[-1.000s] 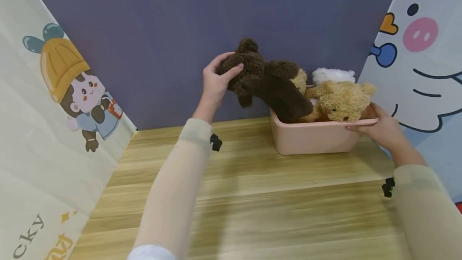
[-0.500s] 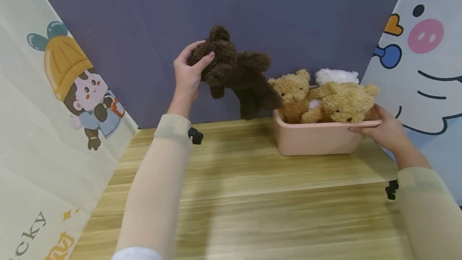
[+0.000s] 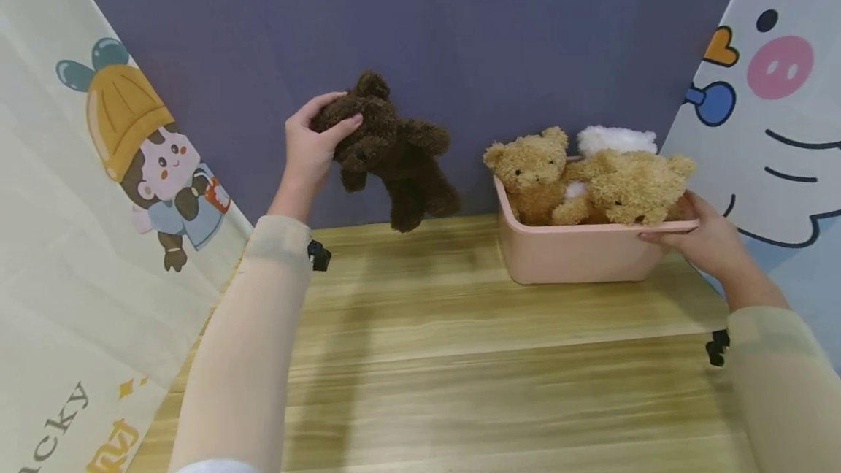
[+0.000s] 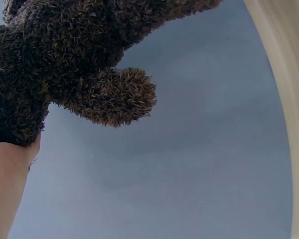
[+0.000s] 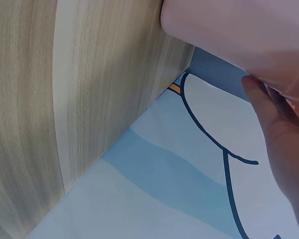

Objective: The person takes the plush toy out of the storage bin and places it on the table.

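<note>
In the head view my left hand [image 3: 312, 148] grips a dark brown teddy bear [image 3: 420, 177] by its head, fingers behind and thumb in front. The bear hangs tilted above the table, left of a pink bin [image 3: 581, 258]. Its fuzzy limb [image 4: 122, 97] fills part of the left wrist view. My right hand [image 3: 712, 239] holds the bin's right rim, the thumb on the front. Inside the bin sit a tan teddy bear [image 3: 532, 166] at the left, another tan bear [image 3: 637, 185] leaning forward at the right, and a white fluffy toy [image 3: 614, 139] behind, mostly hidden.
The wood-grain table [image 3: 460, 393] runs up to a dark blue back panel [image 3: 420, 20]. Side panels printed with cartoons stand at the left [image 3: 39, 239] and right [image 3: 788, 166]. The bin stands near the back right corner.
My left hand has lifted the brown bear out of the bin and carried it left, lowering slightly at the end. The left tan bear has come into view. My right hand stays on the rim.
</note>
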Tool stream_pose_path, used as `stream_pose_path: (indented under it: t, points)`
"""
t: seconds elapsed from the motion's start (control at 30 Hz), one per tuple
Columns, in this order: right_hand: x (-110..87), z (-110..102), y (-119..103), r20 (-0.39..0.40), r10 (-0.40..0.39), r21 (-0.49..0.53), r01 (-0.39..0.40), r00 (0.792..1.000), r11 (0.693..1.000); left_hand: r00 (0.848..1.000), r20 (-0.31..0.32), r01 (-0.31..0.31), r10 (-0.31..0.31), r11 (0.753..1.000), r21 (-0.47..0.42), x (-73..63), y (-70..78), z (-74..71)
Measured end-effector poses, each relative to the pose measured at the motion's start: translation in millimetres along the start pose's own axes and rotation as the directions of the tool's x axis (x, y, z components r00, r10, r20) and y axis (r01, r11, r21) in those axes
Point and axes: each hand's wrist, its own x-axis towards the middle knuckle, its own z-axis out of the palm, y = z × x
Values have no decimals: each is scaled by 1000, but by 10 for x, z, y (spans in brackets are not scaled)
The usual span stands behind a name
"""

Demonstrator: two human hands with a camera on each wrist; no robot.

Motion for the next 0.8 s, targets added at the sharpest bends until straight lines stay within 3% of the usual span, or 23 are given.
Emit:
stream_pose_path:
  t: [0.1,0.17,0.43,0.63,0.8]
  points:
    - [8,4,7,1,0,0,0,1000,1000,999,-12,35,-34,997,62,-45,10,-107]
    - [14,9,11,2,2,1,-2,1000,1000,998,-19,60,-58,987,152,-59,-7,-193]
    - [16,7,10,-1,-1,3,1,1000,1000,988,-8,145,-156,898,415,-127,-221,-514]
    - [-3,5,-1,-4,8,0,-8,1000,1000,980,39,129,-194,778,615,-240,-367,-686]
    - [-6,0,-20,0,13,3,-13,1000,1000,976,104,57,-189,690,722,-297,-477,-826]
